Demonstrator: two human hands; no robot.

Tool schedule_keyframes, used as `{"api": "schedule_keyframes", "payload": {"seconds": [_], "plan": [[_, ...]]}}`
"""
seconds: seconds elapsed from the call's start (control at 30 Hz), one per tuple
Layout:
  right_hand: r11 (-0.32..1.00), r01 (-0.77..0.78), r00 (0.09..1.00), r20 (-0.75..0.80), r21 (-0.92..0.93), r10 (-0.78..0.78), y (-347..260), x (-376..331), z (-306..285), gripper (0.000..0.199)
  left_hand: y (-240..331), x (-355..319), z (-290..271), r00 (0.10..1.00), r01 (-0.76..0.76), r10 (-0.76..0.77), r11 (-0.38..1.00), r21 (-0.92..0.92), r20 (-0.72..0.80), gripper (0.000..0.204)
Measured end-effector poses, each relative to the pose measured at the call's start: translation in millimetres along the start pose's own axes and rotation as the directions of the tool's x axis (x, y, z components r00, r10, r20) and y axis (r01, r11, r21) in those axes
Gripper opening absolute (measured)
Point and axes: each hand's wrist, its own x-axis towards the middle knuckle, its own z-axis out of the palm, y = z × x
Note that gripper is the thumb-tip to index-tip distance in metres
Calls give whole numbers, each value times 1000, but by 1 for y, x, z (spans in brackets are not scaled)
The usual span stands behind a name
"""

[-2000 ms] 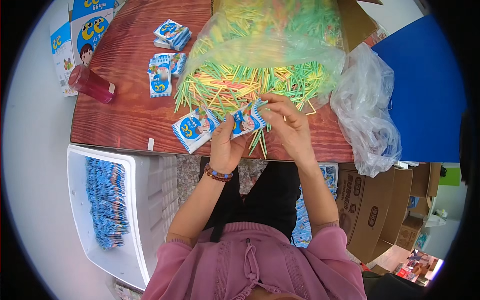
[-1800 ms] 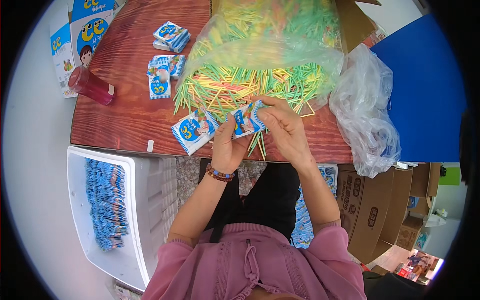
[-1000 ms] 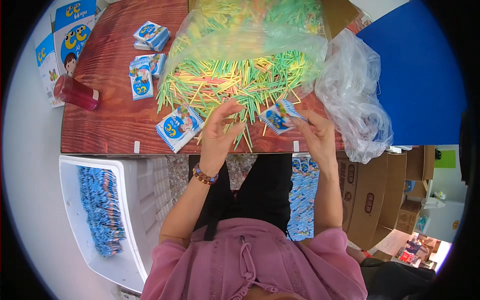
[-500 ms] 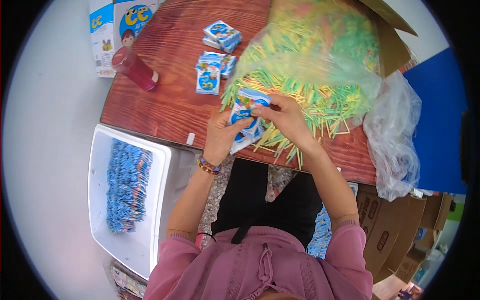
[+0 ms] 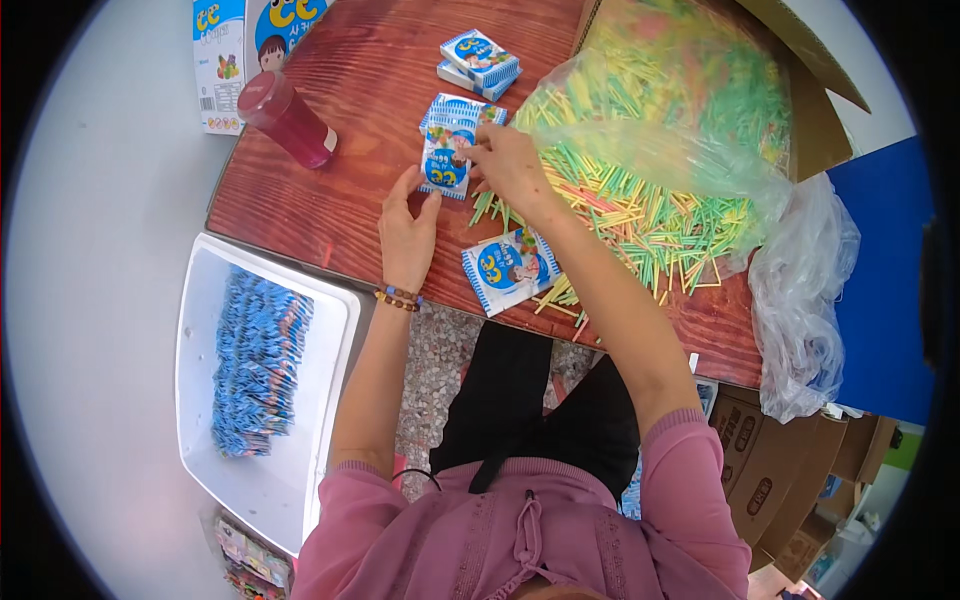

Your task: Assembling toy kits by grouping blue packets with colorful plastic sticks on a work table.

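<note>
A small blue-and-white snack packet [image 5: 447,165] lies on top of another packet [image 5: 490,113] on the wooden table. At its right edge, the bent fingers of my right hand [image 5: 515,172] grip it. My left hand [image 5: 408,235] is by its lower left corner, with thumb and forefinger apart and nothing between them. Another packet of the same kind [image 5: 510,272] rests near the table's front edge, below my right forearm. Farther back, a small stack of packets [image 5: 482,58] sits apart from both hands.
Many yellow, green and pink thin sticks [image 5: 640,215] spill from a clear plastic bag [image 5: 690,150] at the right. A red-lidded jar [image 5: 288,118] and printed box [image 5: 220,65] stand at the left. Below them is a white tub [image 5: 330,330] containing rows of blue packets. Cardboard boxes [image 5: 770,460] stand lower right.
Both hands have moved away from the front edge, up to the packets in the middle. They no longer hold a packet there together; one lies on the table. The whole view has shifted slightly.
</note>
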Motion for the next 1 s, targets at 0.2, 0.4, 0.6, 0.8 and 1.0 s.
{"api": "schedule_keyframes", "payload": {"seconds": [0.2,0.4,0.6,0.8,1.0], "plan": [[908,334,926,-89,-253,-366,7,-64,-44,24,40,-41,-9,975,-106,37,943,316,217,35],[843,192,981,102,-503,-163,25,-140,-57,34,42,-61,1,966,-162,43,870,466,255,32],[784,205,971,18,-587,-240,47,-156,-55,45,48,-56,6,941,-326,239,829,455,240,17],[903,165,986,36,-396,-164,44,-153,-70,43,76,-55,-10,843,-537,497,747,392,206,9],[916,398,913,-76,-47,-400,37,-144,-76,26,102,-55,-22,807,-578,491,770,270,327,15]]}}
